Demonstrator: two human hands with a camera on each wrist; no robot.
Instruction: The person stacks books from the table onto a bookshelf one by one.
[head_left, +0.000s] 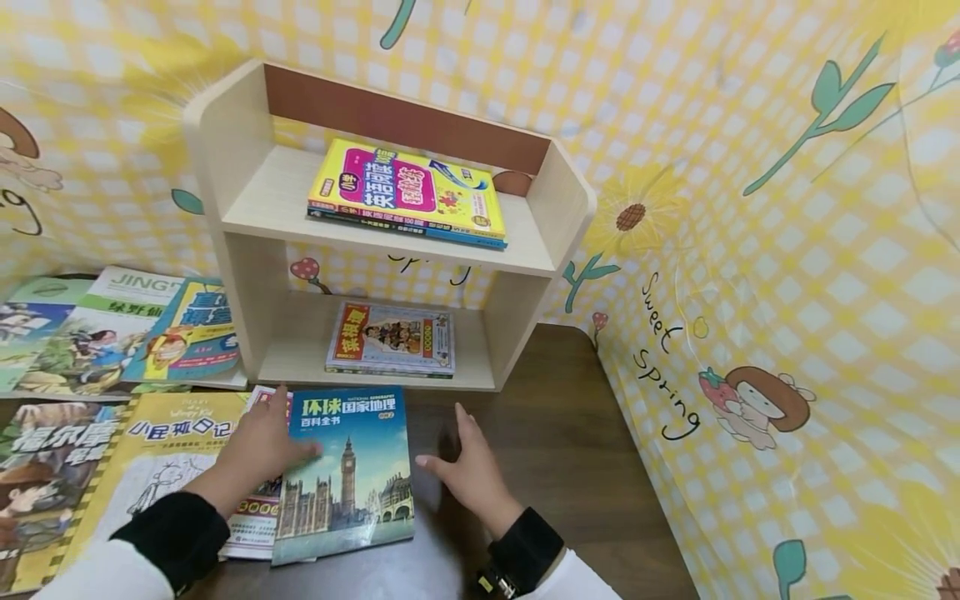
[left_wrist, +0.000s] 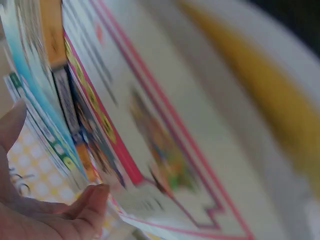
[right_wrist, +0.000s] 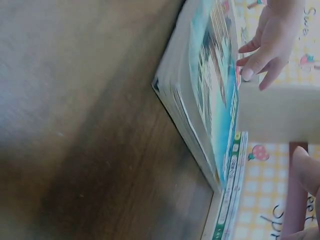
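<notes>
A blue book with a clock tower on its cover [head_left: 348, 492] lies face up on the dark table, partly over a white and magenta book [head_left: 255, 525]. My left hand [head_left: 258, 450] hovers at the blue book's left edge, fingers extended and thumb over the cover; contact is unclear. In the left wrist view, this hand [left_wrist: 55, 215] is beside the book edges. To the right of the blue book, my right hand [head_left: 472, 471] is apart from it, with thumb and fingers spread and holding nothing. Its fingertips [right_wrist: 302, 170] show at the right wrist view's edge.
Behind the hands stands a two-tier wooden shelf [head_left: 517, 325]. A yellow book [head_left: 408, 187] lies in a stack on its upper tier, and a red-covered book [head_left: 393, 337] on the lower. Several books, including a yellow diary [head_left: 150, 467], lie at left. Patterned cloth [head_left: 750, 333] hangs around.
</notes>
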